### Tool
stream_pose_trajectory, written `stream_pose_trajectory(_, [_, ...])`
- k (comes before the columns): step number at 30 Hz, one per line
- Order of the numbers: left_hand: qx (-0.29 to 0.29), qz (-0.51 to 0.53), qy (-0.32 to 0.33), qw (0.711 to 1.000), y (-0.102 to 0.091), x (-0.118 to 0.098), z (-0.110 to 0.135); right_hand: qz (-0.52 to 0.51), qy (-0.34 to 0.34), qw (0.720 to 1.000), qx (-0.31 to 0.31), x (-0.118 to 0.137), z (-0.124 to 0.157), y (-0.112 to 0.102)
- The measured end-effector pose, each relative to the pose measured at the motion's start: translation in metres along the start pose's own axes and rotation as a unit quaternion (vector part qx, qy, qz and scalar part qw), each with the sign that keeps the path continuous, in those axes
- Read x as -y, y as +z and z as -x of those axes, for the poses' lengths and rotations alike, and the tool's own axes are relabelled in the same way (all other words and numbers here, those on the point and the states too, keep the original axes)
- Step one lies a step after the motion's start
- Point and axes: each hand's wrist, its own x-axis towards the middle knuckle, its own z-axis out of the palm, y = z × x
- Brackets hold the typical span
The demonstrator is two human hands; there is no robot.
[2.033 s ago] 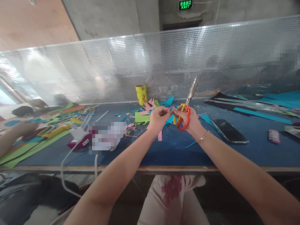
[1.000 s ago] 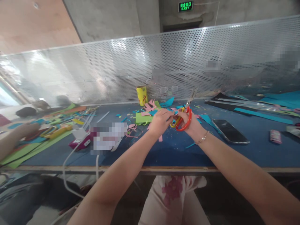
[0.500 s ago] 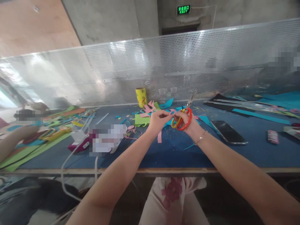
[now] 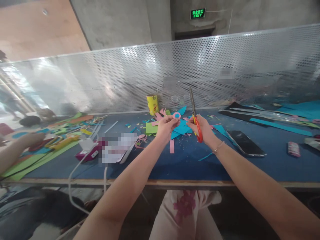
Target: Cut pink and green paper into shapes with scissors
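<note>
Pinching the ring [image 4: 179,117] in the left fingers [image 4: 172,120] and grasping the scissors [image 4: 194,113] in the right fingers [image 4: 191,122], over the tabletop [image 4: 172,170] beyond its near edge. Best to pinch lightly without creasing, keeping the scissors aimed toward the far edge.

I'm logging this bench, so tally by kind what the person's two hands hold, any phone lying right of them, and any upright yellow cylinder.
Scissors in the right hand: 1 pair
Round pink-rimmed piece in the left hand: 1
Phone: 1
Yellow cylinder: 1
Total: 4
</note>
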Motion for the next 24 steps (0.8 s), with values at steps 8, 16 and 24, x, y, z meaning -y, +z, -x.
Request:
stream_pose_trajectory(8, [0.010,-0.058,0.006,0.998,0.001,0.000,0.000,-0.062,0.059,0.996,0.030,0.005,0.007,0.002])
stream_pose_trajectory(16, [0.087,-0.196,0.019,0.977,0.003,0.006,0.004,-0.105,0.052,0.993,0.002,0.005,0.007,0.002])
stream_pose_trajectory(24, [0.084,-0.203,0.029,0.975,0.003,0.009,0.004,-0.233,0.120,0.965,0.023,0.006,0.011,0.004])
